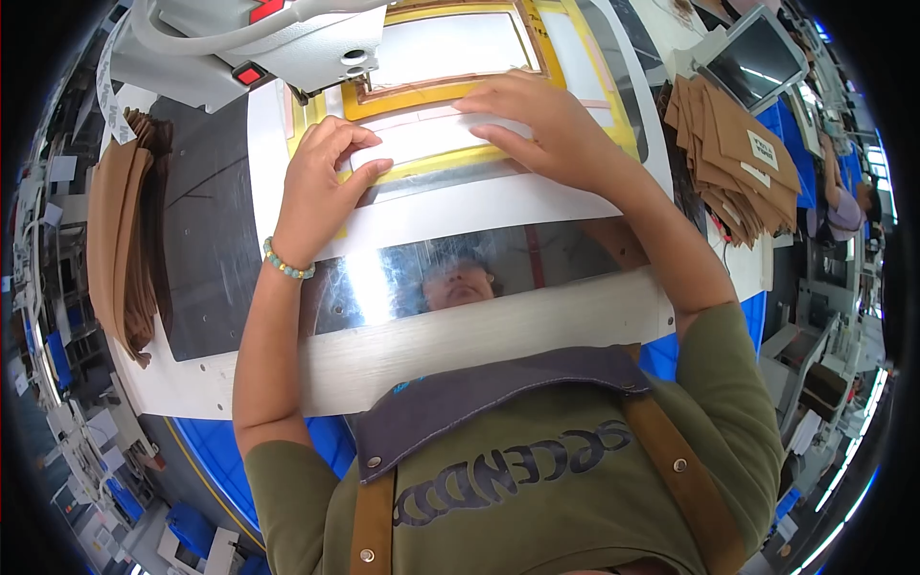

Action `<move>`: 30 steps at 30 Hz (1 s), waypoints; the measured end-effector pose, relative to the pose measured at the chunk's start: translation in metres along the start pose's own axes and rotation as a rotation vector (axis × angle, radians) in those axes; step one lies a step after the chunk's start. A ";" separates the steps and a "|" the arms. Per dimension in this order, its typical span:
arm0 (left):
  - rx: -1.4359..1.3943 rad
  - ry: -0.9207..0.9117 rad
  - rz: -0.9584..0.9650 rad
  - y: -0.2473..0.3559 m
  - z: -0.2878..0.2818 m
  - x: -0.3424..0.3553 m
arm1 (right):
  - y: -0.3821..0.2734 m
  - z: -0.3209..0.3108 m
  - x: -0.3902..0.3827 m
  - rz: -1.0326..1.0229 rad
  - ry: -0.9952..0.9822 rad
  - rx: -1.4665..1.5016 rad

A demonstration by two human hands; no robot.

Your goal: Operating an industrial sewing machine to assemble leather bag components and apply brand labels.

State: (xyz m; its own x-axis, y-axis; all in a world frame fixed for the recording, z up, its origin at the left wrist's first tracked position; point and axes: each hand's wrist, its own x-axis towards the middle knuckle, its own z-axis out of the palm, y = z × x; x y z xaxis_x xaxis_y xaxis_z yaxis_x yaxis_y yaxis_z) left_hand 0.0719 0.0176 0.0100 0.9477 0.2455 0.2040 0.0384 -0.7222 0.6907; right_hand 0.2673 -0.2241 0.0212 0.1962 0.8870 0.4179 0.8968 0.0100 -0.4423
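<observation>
My left hand (331, 182) is at the left part of a white template bordered in yellow (618, 129), its fingers bent with the thumb apart, touching near the front edge. My right hand (541, 134) rests farther right, fingers spread and slightly curved, by a smaller yellow frame (552, 67) with a white middle. Both hands are under or near the head of a grey sewing machine (220, 48). Beneath the template lie a white sheet (431, 220) and a shiny metal plate (383, 287).
Stacks of brown pieces (120, 249) lie at the left and right (728, 153). A screen (747, 67) stands at the back right. A co-worker (843, 206) is beyond it. Blue material (201, 460) shows below the table's pale front edge (460, 335).
</observation>
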 end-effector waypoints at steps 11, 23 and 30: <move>-0.072 0.048 0.002 -0.005 0.004 -0.001 | -0.012 0.052 0.038 -0.037 0.054 -0.023; -0.098 0.048 -0.003 -0.009 0.004 0.000 | -0.011 0.058 0.037 -0.056 0.149 -0.012; -0.194 0.217 -0.065 -0.012 -0.003 0.003 | -0.010 0.049 0.038 -0.081 0.136 0.026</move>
State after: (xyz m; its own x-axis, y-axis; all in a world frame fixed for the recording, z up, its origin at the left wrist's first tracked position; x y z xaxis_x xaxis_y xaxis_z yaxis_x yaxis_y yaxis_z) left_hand 0.0732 0.0283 0.0043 0.8546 0.4348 0.2841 0.0157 -0.5684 0.8226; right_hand 0.2462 -0.1676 0.0025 0.1772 0.8119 0.5562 0.9017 0.0925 -0.4223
